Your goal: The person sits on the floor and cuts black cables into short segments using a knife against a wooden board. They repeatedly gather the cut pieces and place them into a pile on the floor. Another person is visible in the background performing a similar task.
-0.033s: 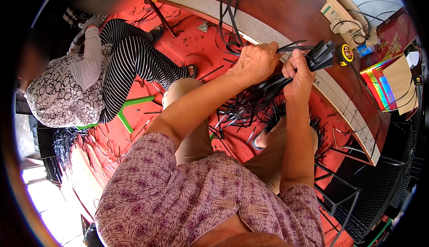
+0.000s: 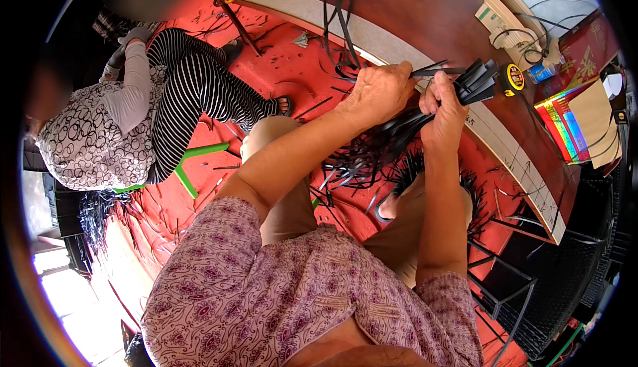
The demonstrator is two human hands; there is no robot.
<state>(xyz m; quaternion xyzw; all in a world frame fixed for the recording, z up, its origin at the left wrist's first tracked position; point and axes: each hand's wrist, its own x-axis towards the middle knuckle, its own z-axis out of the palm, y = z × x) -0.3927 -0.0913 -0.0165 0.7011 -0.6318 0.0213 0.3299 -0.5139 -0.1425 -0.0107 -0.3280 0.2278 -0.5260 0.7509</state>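
A thick bundle of flat black strips [image 2: 477,79] is held up over the edge of a brown table [image 2: 425,21]. My right hand [image 2: 444,111] is closed around the bundle near its upper end. My left hand [image 2: 377,91] grips beside it, fingers pinching a few strips that stick out toward the right. The loose tails of the bundle [image 2: 362,161] fan downward over my knees toward the red floor.
A yellow tape measure [image 2: 513,79] and a cardboard box [image 2: 504,5] lie on the table, with colourful boxes [image 2: 565,124] to the right. Another person [image 2: 133,114] sits on a green stool [image 2: 199,161] at left. Black scraps litter the red floor [image 2: 292,68]. A black wire rack [image 2: 565,274] stands lower right.
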